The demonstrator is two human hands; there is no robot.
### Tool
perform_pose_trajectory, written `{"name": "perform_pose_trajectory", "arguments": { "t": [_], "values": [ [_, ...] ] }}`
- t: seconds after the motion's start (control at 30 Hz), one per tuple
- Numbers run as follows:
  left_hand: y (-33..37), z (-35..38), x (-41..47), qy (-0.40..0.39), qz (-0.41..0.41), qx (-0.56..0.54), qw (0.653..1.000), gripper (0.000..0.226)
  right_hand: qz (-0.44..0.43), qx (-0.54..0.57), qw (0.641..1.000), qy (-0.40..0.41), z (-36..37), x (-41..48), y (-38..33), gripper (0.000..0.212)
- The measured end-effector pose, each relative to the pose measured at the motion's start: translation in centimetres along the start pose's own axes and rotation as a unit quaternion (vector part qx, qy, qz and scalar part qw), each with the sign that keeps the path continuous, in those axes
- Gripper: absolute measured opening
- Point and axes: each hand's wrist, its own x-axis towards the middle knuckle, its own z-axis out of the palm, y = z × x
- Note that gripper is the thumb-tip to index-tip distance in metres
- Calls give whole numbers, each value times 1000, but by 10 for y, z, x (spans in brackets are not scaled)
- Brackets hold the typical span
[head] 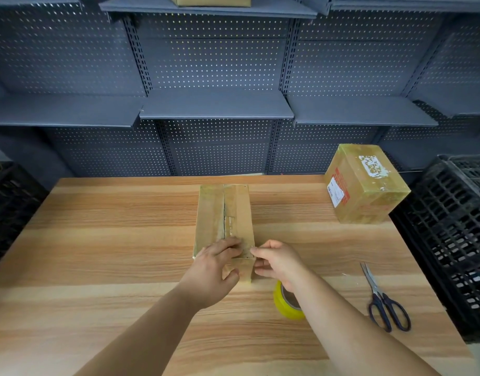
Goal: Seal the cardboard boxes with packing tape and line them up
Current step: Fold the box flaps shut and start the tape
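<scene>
Count: 2 cardboard boxes on the counter (97,240), 1 more on the top shelf (206,8), 1 tape roll, 1 pair of scissors, 2 black crates.

Middle box (224,213): long and narrow, at counter centre, lengthwise away from the person. Its flaps are down, with a dark seam along the top. Glossy film shows at the near end.

Far box (365,185): near the right back corner, squarer, shiny all over, with a torn white label on top and a red-and-white label on its side.

Shelf box (213,0): only its bottom edge is in view.

Left hand (214,264): fingers flat and together on the middle box's near top, thumb on its end face.

Right hand (277,261): fingers curled, index tip and thumb pinching the middle box's near right top edge. Whether tape lies between them, cannot tell.

Tape roll (286,305): yellow ring, partly under the right wrist.

Scissors (384,302): dark handles, closed, right of the roll.

Right crate (450,240) and left crate (11,207): lattice plastic, contents not visible.

Counter is wood-grain. The shelving is grey perforated metal.
</scene>
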Motion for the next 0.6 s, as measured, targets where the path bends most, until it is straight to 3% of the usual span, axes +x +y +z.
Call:
{"name": "perform_pose_trajectory", "arguments": {
  "t": [0.2,0.37,0.6],
  "values": [
    [0,1,0,-5,-7,-8,1000,57,-37,-71,996,33,6,2,-1,17],
    [3,-1,1,2,-7,-10,1000,57,-31,11,999,-10,1,-5,8,21],
    [5,-2,1,2,-9,-9,1000,55,-23,3,999,29,9,-7,6,21]
  ]
}}
